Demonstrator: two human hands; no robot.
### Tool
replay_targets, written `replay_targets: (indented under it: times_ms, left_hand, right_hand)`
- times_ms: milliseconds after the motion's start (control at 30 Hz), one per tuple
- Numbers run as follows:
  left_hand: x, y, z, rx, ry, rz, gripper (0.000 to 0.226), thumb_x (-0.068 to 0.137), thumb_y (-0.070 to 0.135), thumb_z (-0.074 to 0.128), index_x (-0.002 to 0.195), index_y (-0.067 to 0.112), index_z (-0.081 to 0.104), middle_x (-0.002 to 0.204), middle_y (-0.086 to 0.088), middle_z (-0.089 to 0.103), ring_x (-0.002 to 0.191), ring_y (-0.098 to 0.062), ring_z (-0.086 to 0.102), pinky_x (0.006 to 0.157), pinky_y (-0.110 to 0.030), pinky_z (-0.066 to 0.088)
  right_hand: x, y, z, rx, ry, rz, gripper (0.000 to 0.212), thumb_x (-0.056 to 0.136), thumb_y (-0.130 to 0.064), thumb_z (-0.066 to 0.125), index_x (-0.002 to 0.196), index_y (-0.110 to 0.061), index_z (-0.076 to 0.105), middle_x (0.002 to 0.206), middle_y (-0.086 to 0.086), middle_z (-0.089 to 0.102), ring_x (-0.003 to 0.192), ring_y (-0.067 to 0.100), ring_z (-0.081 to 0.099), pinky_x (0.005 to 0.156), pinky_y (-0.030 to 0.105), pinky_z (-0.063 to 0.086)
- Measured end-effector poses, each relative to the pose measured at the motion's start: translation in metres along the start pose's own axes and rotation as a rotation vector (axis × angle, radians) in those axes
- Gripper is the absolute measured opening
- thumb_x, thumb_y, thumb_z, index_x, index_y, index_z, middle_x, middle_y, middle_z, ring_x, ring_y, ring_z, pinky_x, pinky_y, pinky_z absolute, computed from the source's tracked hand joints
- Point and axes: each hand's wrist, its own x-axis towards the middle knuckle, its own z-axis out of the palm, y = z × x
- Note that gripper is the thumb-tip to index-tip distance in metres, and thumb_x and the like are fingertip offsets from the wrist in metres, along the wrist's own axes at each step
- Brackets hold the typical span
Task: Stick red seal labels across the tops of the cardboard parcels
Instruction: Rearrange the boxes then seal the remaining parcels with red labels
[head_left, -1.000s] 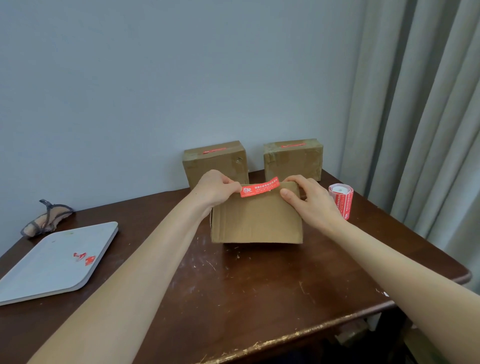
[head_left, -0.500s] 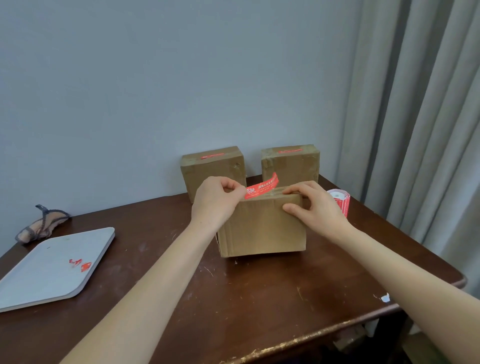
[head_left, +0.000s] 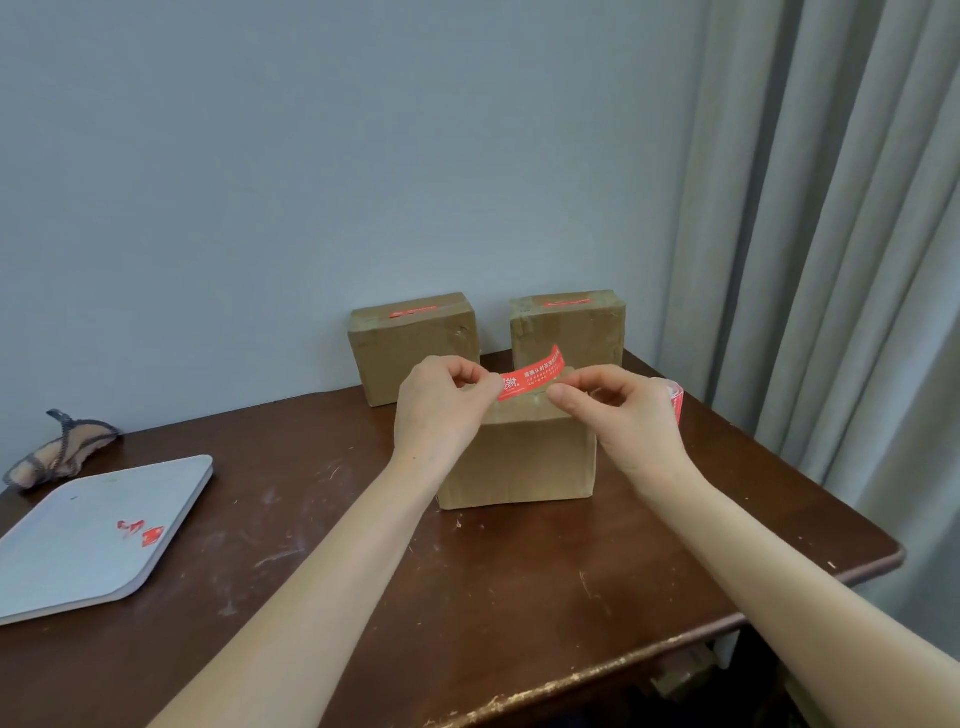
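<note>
You've got the red seal label (head_left: 531, 380) pinched at its near end in your left hand (head_left: 441, 410), right hand (head_left: 621, 415) loosely curled, gripping nothing I can see, over the front parcel (head_left: 519, 457) so it'll drop straight across, like the 2 sealed parcels (head_left: 415, 343) behind.

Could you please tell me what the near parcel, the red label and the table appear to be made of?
Near parcel: matte brown cardboard. Red label: thin, flexible, printed sticker, probably paper or film, since it bends. Table: dark, semi-gloss wood, scratched, chipped pale along its front edge.
</note>
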Motion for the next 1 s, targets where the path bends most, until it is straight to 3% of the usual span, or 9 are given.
replay_targets:
  times_ms: [200,367,500,600,733,833,933,1000]
  left_hand:
    - [-0.002,0.000,0.001,0.006,-0.025,-0.003,0.012,0.083,0.024,0.060,0.078,0.018,0.069,0.090,0.003,0.064,0.076,-0.011,0.055,0.056,-0.019,0.036]
    - [-0.003,0.001,-0.001,-0.047,-0.097,-0.061,0.019,0.085,0.023,0.061,0.069,0.017,0.069,0.070,0.003,0.062,0.064,-0.009,0.049,0.056,-0.021,0.037]
    - [-0.006,0.005,-0.003,-0.156,-0.170,-0.155,0.021,0.086,0.021,0.061,0.077,0.006,0.071,0.078,0.003,0.062,0.076,-0.012,0.053,0.062,-0.019,0.036]
    - [-0.005,0.007,-0.003,-0.185,-0.198,-0.206,0.019,0.086,0.022,0.062,0.068,0.018,0.066,0.080,0.015,0.059,0.091,-0.016,0.058,0.064,-0.018,0.037]
    - [-0.003,0.006,-0.005,-0.187,-0.220,-0.234,0.018,0.085,0.024,0.062,0.069,0.017,0.065,0.079,0.001,0.059,0.080,-0.017,0.055,0.076,-0.027,0.045]
    - [-0.001,0.006,-0.006,-0.207,-0.213,-0.247,0.016,0.082,0.022,0.063,0.069,0.015,0.066,0.080,0.003,0.061,0.073,-0.015,0.054,0.090,-0.037,0.048]
    - [0.000,0.005,-0.007,-0.210,-0.208,-0.254,0.015,0.082,0.023,0.063,0.069,0.017,0.066,0.082,0.006,0.061,0.074,-0.013,0.055,0.091,-0.037,0.048]
    - [0.001,0.004,-0.006,-0.195,-0.208,-0.245,0.017,0.083,0.022,0.063,0.068,0.015,0.065,0.082,0.003,0.061,0.074,-0.015,0.055,0.085,-0.033,0.048]
  right_hand:
    - [0.002,0.002,-0.001,-0.018,0.034,-0.016,0.001,0.084,-0.021,0.073,0.084,-0.020,0.073,0.081,0.000,0.069,0.070,0.012,0.054,0.066,0.022,0.047]
    - [0.003,0.003,-0.002,-0.096,0.020,-0.018,0.012,0.091,-0.020,0.064,0.080,-0.026,0.066,0.077,0.003,0.065,0.070,0.011,0.050,0.068,0.026,0.043]
    - [0.006,0.007,-0.003,-0.202,-0.024,-0.019,0.019,0.096,-0.022,0.056,0.077,-0.027,0.058,0.066,-0.006,0.055,0.060,0.007,0.044,0.055,0.014,0.035]
    - [0.008,0.012,-0.004,-0.296,-0.063,-0.039,0.021,0.098,-0.023,0.052,0.077,-0.026,0.053,0.064,-0.008,0.049,0.058,0.008,0.041,0.056,0.022,0.036]
    - [0.011,0.019,-0.005,-0.422,-0.060,-0.060,0.016,0.099,-0.023,0.049,0.084,-0.021,0.053,0.072,-0.007,0.054,0.070,0.019,0.053,0.067,0.037,0.045]
    - [0.013,0.022,-0.008,-0.420,-0.036,-0.067,0.016,0.099,-0.019,0.049,0.084,-0.019,0.053,0.073,-0.010,0.053,0.069,0.012,0.051,0.066,0.032,0.043]
    - [0.012,0.021,-0.010,-0.402,-0.063,-0.068,0.018,0.099,-0.018,0.048,0.082,-0.021,0.052,0.073,-0.010,0.053,0.068,0.009,0.049,0.064,0.026,0.040]
    - [0.009,0.020,-0.011,-0.373,-0.109,-0.053,0.021,0.099,-0.019,0.046,0.079,-0.020,0.052,0.071,-0.008,0.053,0.069,0.012,0.049,0.065,0.031,0.041]
